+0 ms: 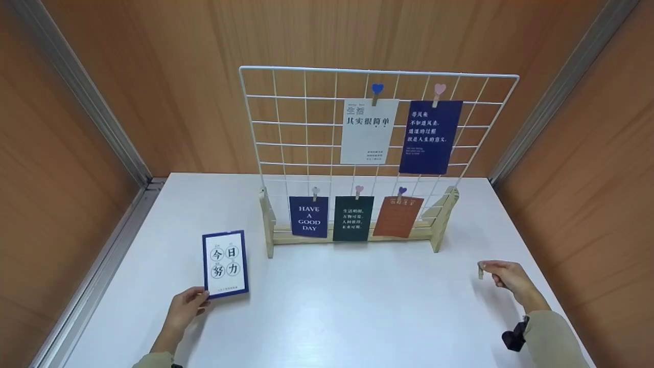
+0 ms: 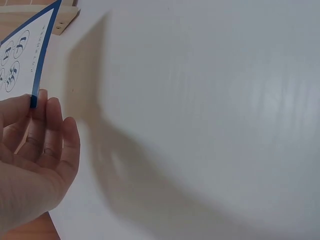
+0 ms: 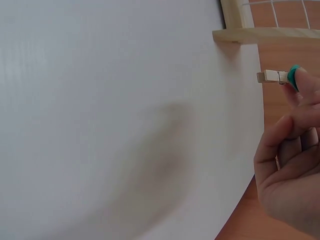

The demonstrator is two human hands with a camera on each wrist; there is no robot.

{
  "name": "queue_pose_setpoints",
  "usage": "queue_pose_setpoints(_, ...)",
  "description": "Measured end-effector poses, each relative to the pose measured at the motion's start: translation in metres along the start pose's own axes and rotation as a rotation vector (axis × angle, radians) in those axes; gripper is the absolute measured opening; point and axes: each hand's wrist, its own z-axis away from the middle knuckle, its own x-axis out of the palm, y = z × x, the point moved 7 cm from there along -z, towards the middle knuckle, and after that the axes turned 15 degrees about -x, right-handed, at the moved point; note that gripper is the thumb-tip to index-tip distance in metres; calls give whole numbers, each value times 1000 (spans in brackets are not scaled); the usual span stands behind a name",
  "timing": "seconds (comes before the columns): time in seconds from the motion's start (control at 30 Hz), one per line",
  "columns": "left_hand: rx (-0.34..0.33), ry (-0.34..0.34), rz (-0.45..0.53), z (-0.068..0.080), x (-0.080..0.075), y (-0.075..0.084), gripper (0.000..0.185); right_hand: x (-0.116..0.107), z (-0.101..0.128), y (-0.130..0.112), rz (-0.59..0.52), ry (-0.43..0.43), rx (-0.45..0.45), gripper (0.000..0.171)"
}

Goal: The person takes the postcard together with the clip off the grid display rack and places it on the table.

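My left hand pinches the lower left corner of a blue-bordered white card with circled characters, held above the table. In the left wrist view, thumb and fingers meet at the card's corner. Over the table's right side, my right hand pinches a small wooden clothespin by its end, where a green decoration shows in the right wrist view. Between the hands, farther back, stands a white wire grid on a wooden stand.
Clipped high on the grid are a white card and a dark blue card. Lower hang a blue card, a green card and an orange card. Wooden walls enclose the white table.
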Motion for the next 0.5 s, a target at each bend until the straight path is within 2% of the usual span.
queue_pose_setpoints(0.13,-15,7,-13,0,-3,-3,36,-5,2,6,30,-1,14,48)
queue_pose_setpoints(0.23,-59,32,-18,-4,-6,-8,35,-9,4,12,52,4,37,47)
queue_pose_setpoints(0.37,-91,31,-27,-6,-10,-12,37,-12,6,18,59,14,58,43)
queue_pose_setpoints(0.5,-81,15,-30,-5,-14,-15,40,-16,7,21,66,17,71,44)
